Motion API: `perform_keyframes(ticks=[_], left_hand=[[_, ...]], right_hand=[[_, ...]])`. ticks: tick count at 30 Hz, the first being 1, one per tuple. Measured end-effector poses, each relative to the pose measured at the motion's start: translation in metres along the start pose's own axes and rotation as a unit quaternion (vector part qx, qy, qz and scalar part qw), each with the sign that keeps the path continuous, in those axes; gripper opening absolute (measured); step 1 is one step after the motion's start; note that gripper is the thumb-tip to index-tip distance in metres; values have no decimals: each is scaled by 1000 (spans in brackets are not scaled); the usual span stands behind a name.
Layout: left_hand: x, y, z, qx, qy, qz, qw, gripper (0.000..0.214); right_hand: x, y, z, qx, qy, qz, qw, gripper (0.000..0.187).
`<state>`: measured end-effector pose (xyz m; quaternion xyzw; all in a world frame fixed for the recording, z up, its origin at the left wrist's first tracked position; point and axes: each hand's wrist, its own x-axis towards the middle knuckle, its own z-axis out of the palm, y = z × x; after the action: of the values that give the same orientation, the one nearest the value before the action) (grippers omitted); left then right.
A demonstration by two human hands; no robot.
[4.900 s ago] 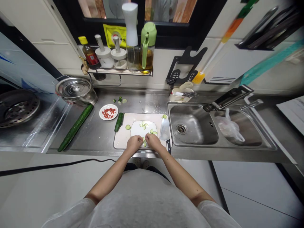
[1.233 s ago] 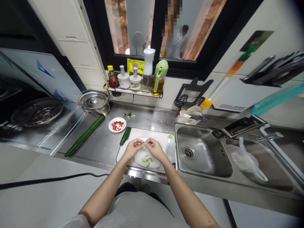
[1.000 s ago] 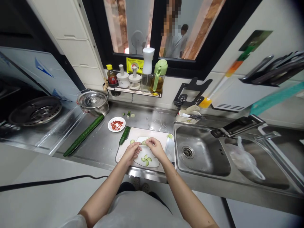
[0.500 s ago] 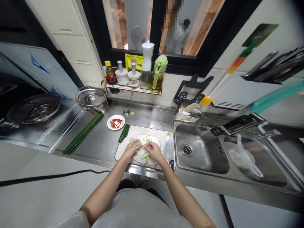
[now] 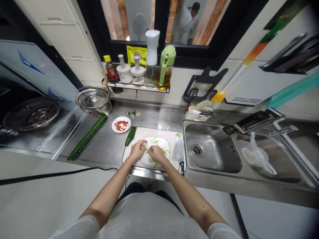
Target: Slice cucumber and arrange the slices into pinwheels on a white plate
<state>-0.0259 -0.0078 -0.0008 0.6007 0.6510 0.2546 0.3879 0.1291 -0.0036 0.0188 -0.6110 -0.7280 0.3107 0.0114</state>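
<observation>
A white squarish plate rests on the pale cutting board, with thin cucumber slices set in small fans on it. My left hand is over the plate's left edge, its fingers curved and apart beside the slices. Over the plate's middle, my right hand pinches a thin cucumber slice, partly hidden by the fingertips. To the right on the board lies a cleaver with a black handle, a cucumber round by its tip. A cut cucumber piece lies at the board's left edge.
A small plate of red bits and a long cucumber lie left on the steel counter. Cucumber scraps sit behind. A lidded steel pot stands back left. The double sink is on the right, below a faucet.
Both hands have shifted slightly; the right is more closed and nearer the left. A fan of slices at the plate's right now shows. The whole view has tilted a little.
</observation>
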Motion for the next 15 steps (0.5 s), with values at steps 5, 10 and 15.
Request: perform_keyframes(ticks=[5,10,15], left_hand=[[0,5,-1,127,-19,34,991,35],[-2,6,3,189,-11,52,981,31],[-3,2,1,197,10,57,979,27]], right_hand=[[6,-5,0,-57,-16,-3,998,25],[8,-7,1,-87,-23,-13,996,21],[3,-4,7,-78,34,-50,995,20]])
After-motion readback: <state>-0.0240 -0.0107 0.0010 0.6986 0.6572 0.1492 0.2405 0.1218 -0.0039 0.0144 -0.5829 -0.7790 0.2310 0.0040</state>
